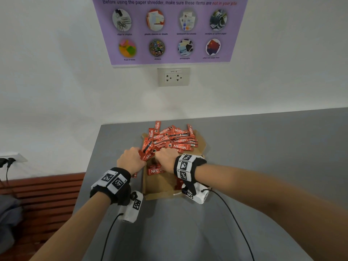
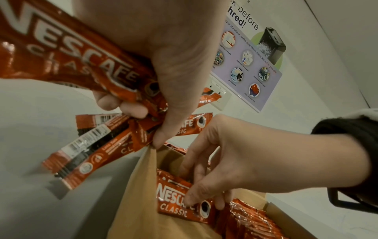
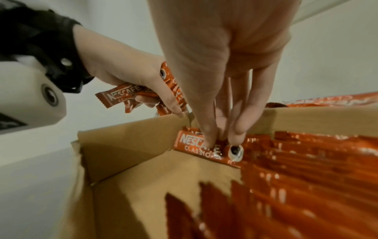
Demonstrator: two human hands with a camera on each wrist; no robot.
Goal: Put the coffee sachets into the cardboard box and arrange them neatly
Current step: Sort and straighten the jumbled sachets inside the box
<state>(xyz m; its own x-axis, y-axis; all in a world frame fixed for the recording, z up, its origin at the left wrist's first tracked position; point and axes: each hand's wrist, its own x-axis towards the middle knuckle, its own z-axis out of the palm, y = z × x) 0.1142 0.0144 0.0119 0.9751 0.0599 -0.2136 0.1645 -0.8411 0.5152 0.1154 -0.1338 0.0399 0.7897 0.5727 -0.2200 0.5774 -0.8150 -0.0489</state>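
A cardboard box (image 1: 148, 187) is seen open on a grey table (image 1: 263, 157), close to a white wall. A big messy pile of red coffee sachets (image 1: 170, 139) is heaped over the far end of the box, and some are spilled onto the table behind it. More sachets (image 3: 296, 186) are laid side by side inside the box, along its right part, while bare brown floor is seen on the left part.

A bunch of sachets (image 2: 85, 61) is held in the left hand (image 1: 130, 160), with the fingers and thumb curled round it. This hand is kept just above the left wall of the box, near its far corner, and its thumb tip is seen touching the top edge of the wall.

One sachet (image 3: 201, 146) is stood on its long edge inside the box, at the far end. It is pinched at the top by the fingers (image 3: 237, 129) of the right hand (image 1: 166, 160), which is reached down into the box.

A purple poster (image 1: 169, 31) and a wall socket (image 1: 173, 77) are seen on the wall above the table
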